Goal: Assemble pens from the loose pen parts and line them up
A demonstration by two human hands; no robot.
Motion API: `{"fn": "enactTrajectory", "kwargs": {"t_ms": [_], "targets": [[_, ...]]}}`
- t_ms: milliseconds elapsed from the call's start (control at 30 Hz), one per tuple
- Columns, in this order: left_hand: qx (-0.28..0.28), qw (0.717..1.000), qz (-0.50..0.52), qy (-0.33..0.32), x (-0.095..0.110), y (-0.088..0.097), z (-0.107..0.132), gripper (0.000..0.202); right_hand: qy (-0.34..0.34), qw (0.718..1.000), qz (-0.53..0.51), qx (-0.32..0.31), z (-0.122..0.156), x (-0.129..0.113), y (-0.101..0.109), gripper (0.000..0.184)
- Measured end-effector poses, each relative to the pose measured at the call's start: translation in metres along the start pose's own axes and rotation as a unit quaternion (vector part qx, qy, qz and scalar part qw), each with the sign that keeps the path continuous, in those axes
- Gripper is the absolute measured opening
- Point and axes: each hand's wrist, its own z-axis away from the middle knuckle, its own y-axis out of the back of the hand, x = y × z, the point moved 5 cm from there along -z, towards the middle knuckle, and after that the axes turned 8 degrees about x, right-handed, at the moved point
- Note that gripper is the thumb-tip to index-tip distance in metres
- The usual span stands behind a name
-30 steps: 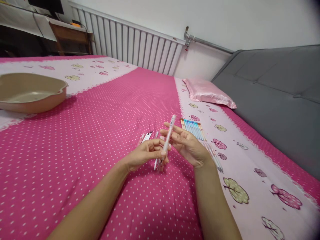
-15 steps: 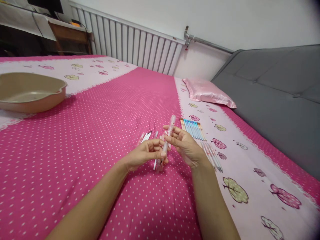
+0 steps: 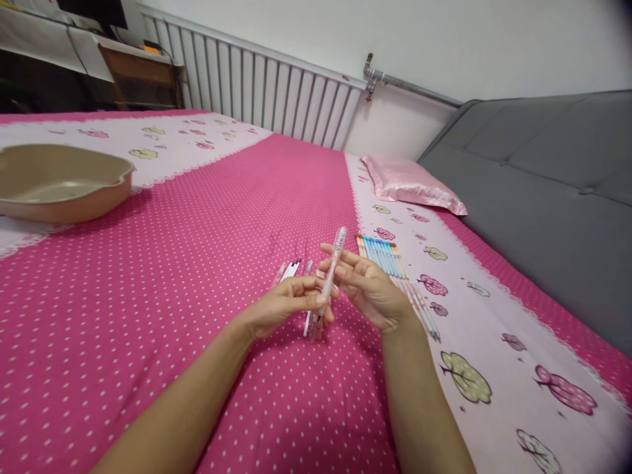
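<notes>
My left hand (image 3: 286,303) pinches a clear pale-pink pen (image 3: 332,266) near its lower half, holding it tilted upward over the pink dotted bedsheet (image 3: 197,263). My right hand (image 3: 368,286) is beside it with fingers stretched, its fingertips touching the pen's upper part. A few loose pens (image 3: 291,270) lie on the sheet just behind my left hand. A neat row of several blue and orange pens (image 3: 388,257) lies to the right of my right hand.
A beige plastic basin (image 3: 59,181) sits at the far left of the bed. A pink satin pillow (image 3: 409,184) lies near the grey padded headboard (image 3: 543,191). A white radiator (image 3: 257,85) and a wooden chair (image 3: 138,76) stand behind the bed.
The right hand's fingers curled onto the pen's cap end half a second ago and are stretched along it again now. The left hand has held the pen throughout.
</notes>
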Motion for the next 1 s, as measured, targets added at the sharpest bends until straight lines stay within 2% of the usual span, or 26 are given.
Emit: {"fn": "enactTrajectory", "kwargs": {"t_ms": [433,533,700,1000], "targets": [[0.008,0.999,-0.034,0.014,-0.004,-0.001,-0.001,0.024,0.003,0.997,0.031,0.067,-0.004,0.011,0.001,0.044],[0.0,0.999,-0.032,0.005,-0.003,-0.001,-0.001,0.023,-0.003,0.998,0.017,0.053,-0.003,0.01,-0.001,0.04],[-0.006,1.0,-0.021,-0.003,0.002,-0.001,0.0,0.025,-0.012,1.0,-0.017,-0.01,-0.001,0.003,-0.004,0.033],[-0.033,0.999,-0.022,-0.007,-0.001,-0.002,0.001,0.027,-0.006,1.0,-0.001,0.006,-0.002,0.005,-0.002,0.036]]}}
